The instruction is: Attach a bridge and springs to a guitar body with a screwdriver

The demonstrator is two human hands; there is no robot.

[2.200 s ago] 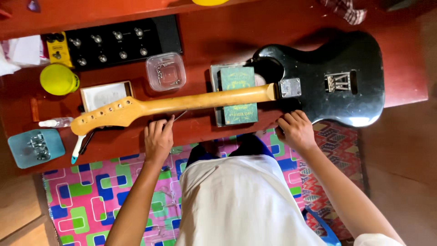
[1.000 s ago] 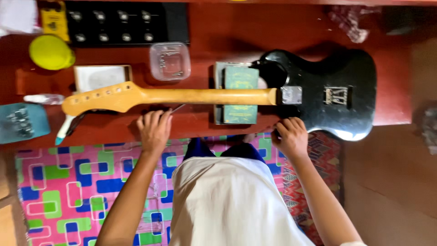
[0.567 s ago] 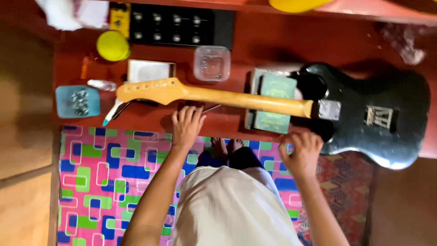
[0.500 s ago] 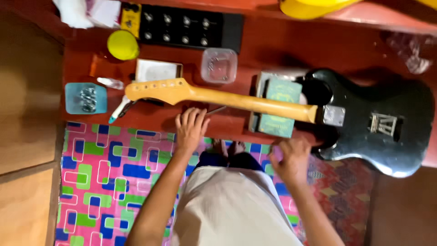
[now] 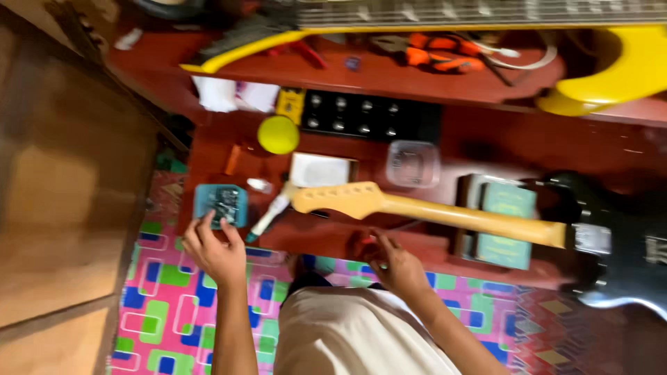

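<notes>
A black electric guitar body (image 5: 625, 267) lies face down on the red table (image 5: 611, 160), its pale wooden neck (image 5: 451, 217) reaching left to the headstock (image 5: 333, 198). The neck rests on a green block (image 5: 506, 223). My left hand (image 5: 217, 251) is at the table's left front edge, fingers spread, fingertips touching a small blue tray (image 5: 222, 203) of metal parts. My right hand (image 5: 397, 265) hovers at the front edge just below the neck with its fingers curled; blur hides whether it holds something small.
A white tool with a teal tip (image 5: 267, 217), a white box (image 5: 319, 170), a clear plastic tub (image 5: 413, 164), a yellow lid (image 5: 278, 134) and a black knobbed unit (image 5: 368, 118) lie behind the neck. A yellow guitar (image 5: 625, 69) and orange-handled pliers (image 5: 431, 52) sit on the upper shelf. A patterned mat (image 5: 174, 312) covers the floor.
My left hand left the neck and moved left to the blue tray. My right hand moved left from the guitar body to below the neck. The view swung left and up.
</notes>
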